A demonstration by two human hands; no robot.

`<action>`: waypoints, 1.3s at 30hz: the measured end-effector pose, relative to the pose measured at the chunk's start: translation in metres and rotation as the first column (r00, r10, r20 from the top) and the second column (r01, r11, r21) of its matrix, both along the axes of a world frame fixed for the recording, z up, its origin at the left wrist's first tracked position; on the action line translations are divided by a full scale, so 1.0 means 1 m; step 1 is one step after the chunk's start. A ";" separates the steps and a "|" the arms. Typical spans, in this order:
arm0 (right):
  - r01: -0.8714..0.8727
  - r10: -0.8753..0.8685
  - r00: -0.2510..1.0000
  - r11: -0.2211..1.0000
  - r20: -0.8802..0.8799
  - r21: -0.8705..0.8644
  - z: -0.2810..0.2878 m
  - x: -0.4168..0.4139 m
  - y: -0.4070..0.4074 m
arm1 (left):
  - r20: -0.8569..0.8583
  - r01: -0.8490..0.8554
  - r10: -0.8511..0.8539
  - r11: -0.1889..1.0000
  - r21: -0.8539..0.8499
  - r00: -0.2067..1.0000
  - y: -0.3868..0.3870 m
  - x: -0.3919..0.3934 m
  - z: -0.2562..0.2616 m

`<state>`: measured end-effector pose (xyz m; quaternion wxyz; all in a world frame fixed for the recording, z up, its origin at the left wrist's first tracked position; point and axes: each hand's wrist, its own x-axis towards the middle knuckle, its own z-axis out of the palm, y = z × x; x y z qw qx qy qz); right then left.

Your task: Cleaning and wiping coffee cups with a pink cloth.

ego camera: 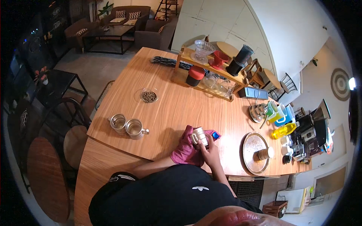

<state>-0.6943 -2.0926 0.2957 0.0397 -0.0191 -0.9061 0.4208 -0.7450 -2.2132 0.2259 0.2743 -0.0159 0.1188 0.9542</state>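
Observation:
A ribbed metal mug with a side handle is held tilted in front of me, above the wooden table. My left hand is wrapped in a dark pink cloth that lies against the mug; its fingers are hidden. My right hand grips the mug from the lower right, with the cloth behind it. Two more metal mugs stand side by side at the left. On the right, a round metal tray bears an upside-down or lying metal cup; which one I cannot tell.
A glass dish of brown beans sits farther back. Behind it stands a wooden rack with coffee drippers and glass servers. Coloured pitchers, a yellow bottle, small jars and a coffee grinder line the right side.

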 end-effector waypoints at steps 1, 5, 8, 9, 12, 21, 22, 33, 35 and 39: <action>-0.015 0.015 1.000 1.000 -0.019 -0.015 -0.003 -0.003 0.001 | -0.041 0.063 -0.059 0.992 0.106 0.997 0.002 -0.002 -0.005; -0.088 0.081 0.993 0.993 -0.081 -0.082 -0.014 -0.009 0.002 | -0.126 0.093 -0.065 0.969 0.228 0.990 -0.003 -0.004 -0.006; -0.151 0.137 0.983 0.982 -0.126 -0.116 -0.025 -0.014 0.007 | -0.742 -0.668 0.090 0.516 -0.536 0.665 -0.003 -0.015 -0.051; -0.191 0.165 0.973 0.969 -0.161 -0.156 -0.030 -0.016 0.009 | -0.434 -0.406 0.262 0.870 -0.280 0.862 -0.004 -0.017 -0.049; -0.217 0.190 0.974 0.936 -0.123 -0.276 -0.040 -0.022 0.008 | -0.704 -0.498 -0.085 0.646 -0.578 0.705 -0.022 -0.014 -0.033; -0.308 0.384 0.912 0.410 -0.144 -0.858 -0.055 -0.064 0.003 | -0.805 -0.755 -0.117 0.291 -0.587 0.582 -0.069 -0.028 -0.021; -0.308 0.401 0.904 0.368 -0.149 -0.877 -0.061 -0.070 0.007 | -0.807 -0.760 -0.133 0.278 -0.588 0.576 -0.069 -0.029 -0.012; -0.548 0.408 0.831 0.485 -0.377 -0.682 -0.056 -0.064 0.021 | -0.529 -0.539 0.308 0.759 -0.364 0.791 -0.046 0.023 0.151; -0.583 0.384 0.812 0.493 -0.439 -0.646 -0.056 -0.064 0.021 | -0.479 -0.605 0.429 0.732 -0.313 0.766 -0.041 0.033 0.153; -0.616 0.403 0.785 0.416 -0.471 -0.669 -0.057 -0.058 0.023 | -0.653 -0.725 0.336 0.448 -0.523 0.679 -0.046 0.047 0.152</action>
